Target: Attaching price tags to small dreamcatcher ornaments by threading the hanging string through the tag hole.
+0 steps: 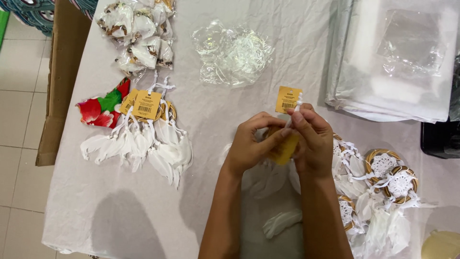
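Both hands meet over the middle of a white cloth-covered table [215, 192]. My left hand [251, 141] pinches a small yellow-rimmed dreamcatcher [283, 149] held between the two hands. My right hand [314, 141] grips its white cord, and a yellow paper tag [288, 99] sticks up above the fingertips. White feathers [282, 221] hang below the hands, between my forearms.
A pile of tagged white-feather dreamcatchers [143, 139] lies at left beside a red and green floral cloth [103, 108]. Bagged ones [139, 33] sit at the top left, crumpled clear plastic [232, 52] at top centre, a stack of clear bags [393, 57] at top right, and untagged dreamcatchers [388, 177] at right.
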